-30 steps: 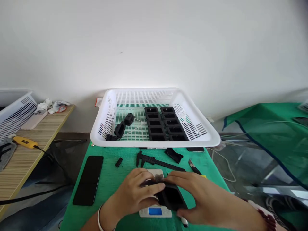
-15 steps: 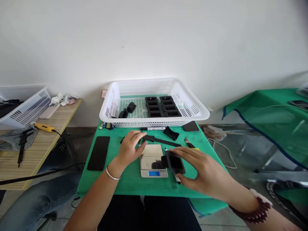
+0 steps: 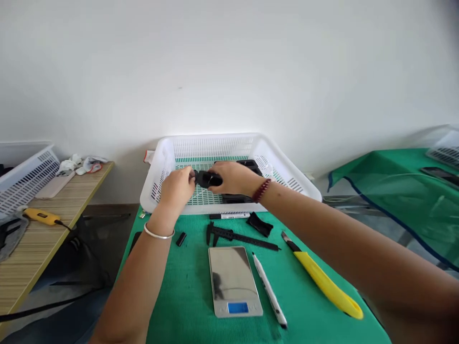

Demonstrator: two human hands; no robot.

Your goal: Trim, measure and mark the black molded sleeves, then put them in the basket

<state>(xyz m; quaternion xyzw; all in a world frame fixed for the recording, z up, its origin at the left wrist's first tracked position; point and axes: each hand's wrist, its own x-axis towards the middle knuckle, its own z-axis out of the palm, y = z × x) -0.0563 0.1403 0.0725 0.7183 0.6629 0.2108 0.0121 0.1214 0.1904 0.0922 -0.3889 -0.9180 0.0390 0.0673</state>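
Silver bangle (image 3: 158,233) left wrist, red bead bracelet (image 3: 261,190) right.

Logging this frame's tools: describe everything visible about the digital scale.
The digital scale is a flat rectangular unit with a shiny, mirror-like steel platform and a pale plastic front edge carrying a small blue-lit display. It lies flat on the green mat, display end toward the camera. Nothing sits on it; neither hand touches it. A white pen lies alongside its right edge.

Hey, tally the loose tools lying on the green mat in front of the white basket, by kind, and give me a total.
Digital scale: 1
Black caliper: 1
Yellow utility knife: 1
White pen: 1
Black-and-white marker: 1
Total: 5
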